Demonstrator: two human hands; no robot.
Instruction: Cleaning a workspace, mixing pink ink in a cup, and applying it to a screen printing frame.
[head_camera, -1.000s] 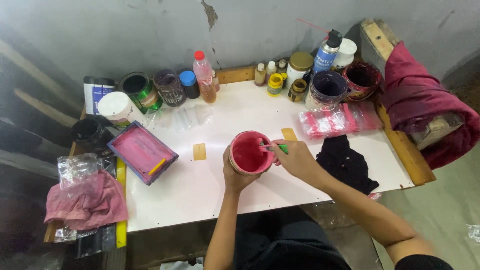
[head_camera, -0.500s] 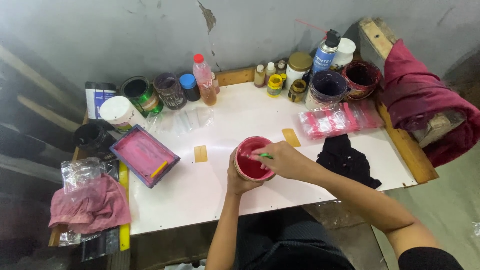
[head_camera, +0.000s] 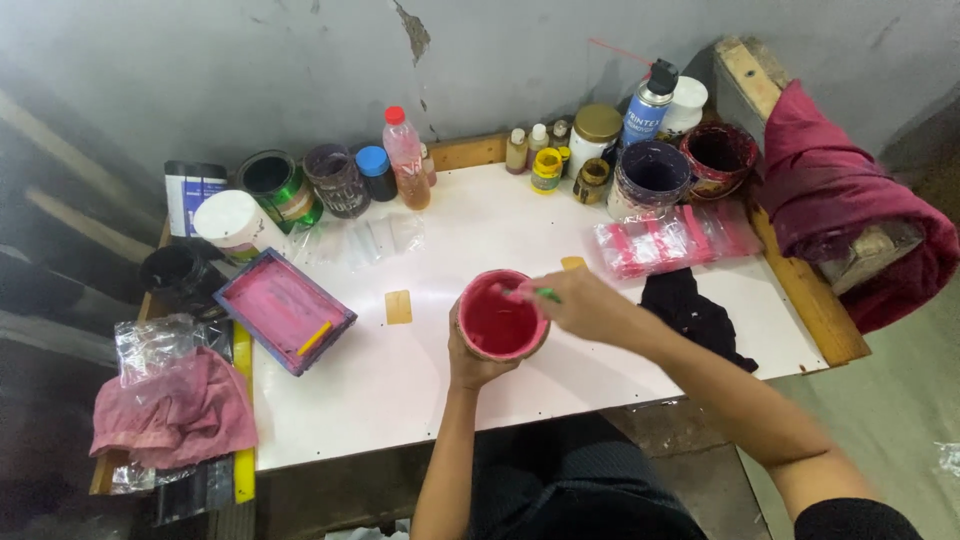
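We had the left hand (head_camera: 470, 365) cupped under the pink paint tub (head_camera: 500, 316), grip wrapped round its near side, tub lifted just above the white bench (head_camera: 420, 400), near-centre. Right hand (head_camera: 590, 305) had its grip pinched narrow on a green stick (head_camera: 540, 294) whose tip sat in the red paint.

Risks as we judged them: tub was supported from below only, so a hard stir could tip it and dump paint on the bench or our lap. Stick flick could spatter the black cloth (head_camera: 695, 312) just right of the hand, or the plastic bag of pink pieces (head_camera: 675, 240) beyond it.

Surface, left to right: pink rag (head_camera: 170, 415) on plastic at the near left edge, blue tray (head_camera: 283, 310) smeared pink with a yellow stick in it, two tan tape patches on the white top. Cans, jars and bottles lined the far edge, spray can (head_camera: 648, 100) among them. Maroon cloth (head_camera: 840, 200) draped over a timber at far right. Wall behind was grey, plaster chipped. Floor bare concrete at right.
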